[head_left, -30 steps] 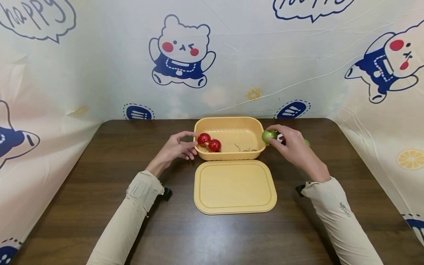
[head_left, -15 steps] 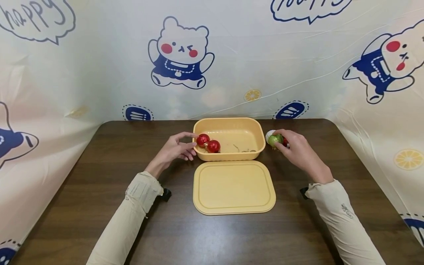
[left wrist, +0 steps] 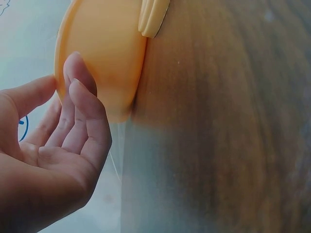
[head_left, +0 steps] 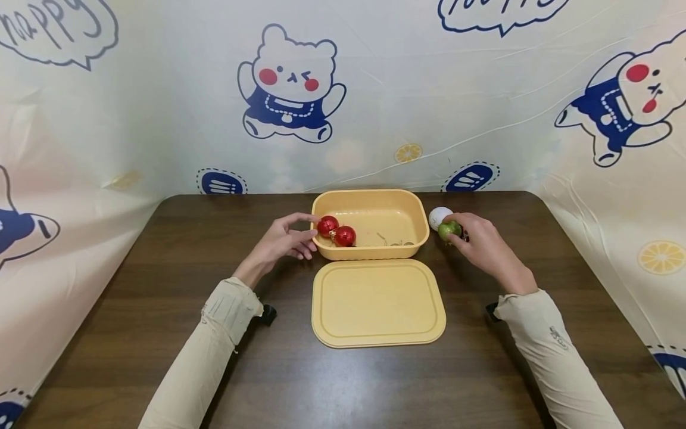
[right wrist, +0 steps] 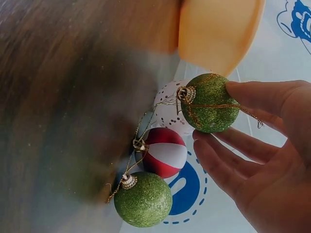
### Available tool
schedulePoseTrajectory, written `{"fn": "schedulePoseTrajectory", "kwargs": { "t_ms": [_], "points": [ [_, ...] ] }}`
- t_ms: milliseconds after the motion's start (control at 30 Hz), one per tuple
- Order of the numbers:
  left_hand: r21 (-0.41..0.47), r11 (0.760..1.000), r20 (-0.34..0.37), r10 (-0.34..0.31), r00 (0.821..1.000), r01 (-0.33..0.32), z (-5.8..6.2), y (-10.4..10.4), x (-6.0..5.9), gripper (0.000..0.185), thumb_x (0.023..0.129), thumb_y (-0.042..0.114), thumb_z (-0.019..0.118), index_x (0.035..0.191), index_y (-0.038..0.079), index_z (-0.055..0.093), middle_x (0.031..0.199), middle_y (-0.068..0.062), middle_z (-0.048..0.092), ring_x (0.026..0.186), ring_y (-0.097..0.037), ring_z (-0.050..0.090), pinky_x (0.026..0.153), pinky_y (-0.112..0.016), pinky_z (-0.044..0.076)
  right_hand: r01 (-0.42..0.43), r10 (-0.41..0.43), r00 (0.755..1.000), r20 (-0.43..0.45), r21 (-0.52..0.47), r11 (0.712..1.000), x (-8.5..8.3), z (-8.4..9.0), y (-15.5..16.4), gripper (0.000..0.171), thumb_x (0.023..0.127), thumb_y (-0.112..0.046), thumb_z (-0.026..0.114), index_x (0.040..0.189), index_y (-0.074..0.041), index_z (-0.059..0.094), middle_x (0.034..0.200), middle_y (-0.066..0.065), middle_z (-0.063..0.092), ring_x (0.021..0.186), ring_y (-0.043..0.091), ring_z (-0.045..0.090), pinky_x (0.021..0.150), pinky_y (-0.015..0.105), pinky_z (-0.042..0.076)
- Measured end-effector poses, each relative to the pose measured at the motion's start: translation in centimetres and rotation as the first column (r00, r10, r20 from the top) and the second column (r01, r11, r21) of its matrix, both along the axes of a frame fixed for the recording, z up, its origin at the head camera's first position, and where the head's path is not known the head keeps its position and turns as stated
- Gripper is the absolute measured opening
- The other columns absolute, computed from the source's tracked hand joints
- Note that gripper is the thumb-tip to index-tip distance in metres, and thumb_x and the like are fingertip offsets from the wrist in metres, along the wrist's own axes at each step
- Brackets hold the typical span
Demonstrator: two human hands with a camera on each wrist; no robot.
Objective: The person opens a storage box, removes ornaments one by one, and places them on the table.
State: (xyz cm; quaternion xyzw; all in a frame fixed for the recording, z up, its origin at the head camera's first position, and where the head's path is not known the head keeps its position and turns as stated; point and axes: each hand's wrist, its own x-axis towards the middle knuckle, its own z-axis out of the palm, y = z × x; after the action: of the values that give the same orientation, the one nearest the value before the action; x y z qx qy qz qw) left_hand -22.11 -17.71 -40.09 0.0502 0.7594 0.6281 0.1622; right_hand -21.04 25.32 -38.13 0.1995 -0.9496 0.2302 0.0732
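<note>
My left hand (head_left: 286, 238) touches the left rim of a yellow plastic box (head_left: 370, 252), fingers loosely bent beside its outer wall in the left wrist view. Inside the box, at its left end, lie two shiny red Christmas baubles (head_left: 345, 236). Just right of the box my right hand (head_left: 490, 249) pinches a green glitter bauble (right wrist: 211, 104) with gold cord. Behind and below that bauble in the right wrist view are a white dotted bauble (right wrist: 170, 107), a red-and-white striped bauble (right wrist: 166, 153) and a second green bauble (right wrist: 143, 200).
A flat yellow lid (head_left: 378, 304) lies on the dark wooden table (head_left: 343, 381), in front of the box. Thin cord pieces (head_left: 402, 243) lie inside the box near its front wall. A printed cloth (head_left: 386, 101) hangs behind the table.
The right hand has moved slightly right, away from the box's right rim, with the green bauble. The white bauble has come into sight. The left hand stays at the left rim.
</note>
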Motion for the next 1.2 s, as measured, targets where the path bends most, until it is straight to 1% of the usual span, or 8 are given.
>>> {"fn": "schedulePoseTrajectory", "kwargs": {
  "t_ms": [100, 200, 400, 633, 767, 933, 1033, 1200],
  "points": [
    [-0.002, 1.0, -0.004, 0.0, 1.0, 0.0, 0.0, 0.0, 0.0, 0.042, 0.097, 0.023, 0.067, 0.137, 0.015, 0.055, 0.094, -0.032, 0.067, 0.064, -0.024, 0.068, 0.063, -0.035, 0.06, -0.002, 0.002, 1.0, 0.009, 0.001, 1.0, 0.0, -0.1, 0.0, 0.029, 0.092, -0.008, 0.071, 0.119, 0.0, 0.064, 0.117, 0.022, 0.063, 0.101, 0.034, 0.059, 0.09, 0.055, 0.052],
    [-0.006, 1.0, -0.008, 0.0, 1.0, 0.0, -0.1, 0.0, 0.0, 0.043, 0.096, 0.025, 0.068, 0.137, 0.015, 0.056, 0.094, -0.031, 0.067, 0.065, -0.024, 0.068, 0.063, -0.035, 0.06, -0.001, 0.001, 1.0, 0.022, 0.01, 1.0, 0.0, -0.2, -0.1, 0.029, 0.091, -0.007, 0.071, 0.118, 0.0, 0.064, 0.116, 0.022, 0.064, 0.101, 0.034, 0.059, 0.091, 0.056, 0.051],
    [-0.017, 1.0, -0.009, -0.001, 1.0, 0.001, -0.2, 0.0, 0.0, 0.041, 0.098, 0.021, 0.066, 0.137, 0.015, 0.055, 0.093, -0.03, 0.068, 0.065, -0.025, 0.068, 0.064, -0.035, 0.06, -0.001, 0.0, 0.999, 0.036, 0.054, 0.999, -0.2, -0.5, 0.1, 0.027, 0.091, -0.005, 0.07, 0.118, 0.0, 0.065, 0.112, 0.022, 0.065, 0.099, 0.035, 0.059, 0.09, 0.056, 0.049],
    [-0.014, 1.0, -0.005, 0.002, 1.0, -0.002, -0.1, 0.0, -0.1, 0.043, 0.096, 0.024, 0.069, 0.136, 0.015, 0.056, 0.089, -0.024, 0.069, 0.066, -0.025, 0.068, 0.063, -0.035, 0.06, 0.017, -0.022, 0.998, 0.061, 0.08, 0.997, -0.5, -0.6, 0.3, 0.03, 0.092, -0.006, 0.069, 0.12, 0.001, 0.064, 0.113, 0.023, 0.065, 0.102, 0.039, 0.056, 0.09, 0.058, 0.046],
    [-0.018, 1.0, 0.0, 0.004, 1.0, -0.004, -0.1, 0.0, -0.1, 0.042, 0.097, 0.022, 0.067, 0.136, 0.016, 0.056, 0.086, -0.02, 0.07, 0.066, -0.025, 0.068, 0.064, -0.036, 0.06, 0.025, -0.03, 0.998, 0.063, 0.084, 0.996, -0.6, -0.8, 0.4, 0.03, 0.091, -0.007, 0.069, 0.12, 0.001, 0.064, 0.111, 0.023, 0.065, 0.1, 0.04, 0.057, 0.086, 0.058, 0.047],
    [-0.023, 1.0, 0.0, 0.006, 1.0, -0.006, -0.1, 0.0, -0.1, 0.041, 0.097, 0.022, 0.067, 0.136, 0.016, 0.056, 0.086, -0.02, 0.07, 0.066, -0.026, 0.068, 0.065, -0.036, 0.06, 0.025, -0.029, 0.999, 0.044, 0.093, 0.995, -0.7, -1.0, 0.4, 0.03, 0.09, -0.008, 0.07, 0.118, 0.0, 0.065, 0.107, 0.021, 0.066, 0.095, 0.039, 0.058, 0.078, 0.055, 0.045],
    [-0.022, 1.0, -0.001, 0.003, 1.0, -0.003, -0.1, 0.0, -0.1, 0.042, 0.097, 0.023, 0.068, 0.136, 0.016, 0.056, 0.086, -0.02, 0.07, 0.066, -0.026, 0.068, 0.065, -0.036, 0.06, 0.032, -0.036, 0.998, 0.044, 0.09, 0.995, -0.7, -1.1, 0.3, 0.03, 0.091, -0.009, 0.07, 0.118, 0.0, 0.065, 0.109, 0.021, 0.067, 0.098, 0.04, 0.058, 0.08, 0.058, 0.043],
    [-0.023, 1.0, -0.004, -0.001, 1.0, 0.001, -0.1, 0.0, -0.1, 0.043, 0.097, 0.023, 0.067, 0.137, 0.014, 0.055, 0.086, -0.021, 0.07, 0.066, -0.025, 0.068, 0.065, -0.035, 0.06, 0.043, -0.047, 0.997, 0.054, 0.081, 0.996, -0.6, -1.1, 0.3, 0.03, 0.091, -0.01, 0.071, 0.118, -0.001, 0.066, 0.116, 0.023, 0.066, 0.109, 0.044, 0.055, 0.085, 0.062, 0.039]
  ]
}}
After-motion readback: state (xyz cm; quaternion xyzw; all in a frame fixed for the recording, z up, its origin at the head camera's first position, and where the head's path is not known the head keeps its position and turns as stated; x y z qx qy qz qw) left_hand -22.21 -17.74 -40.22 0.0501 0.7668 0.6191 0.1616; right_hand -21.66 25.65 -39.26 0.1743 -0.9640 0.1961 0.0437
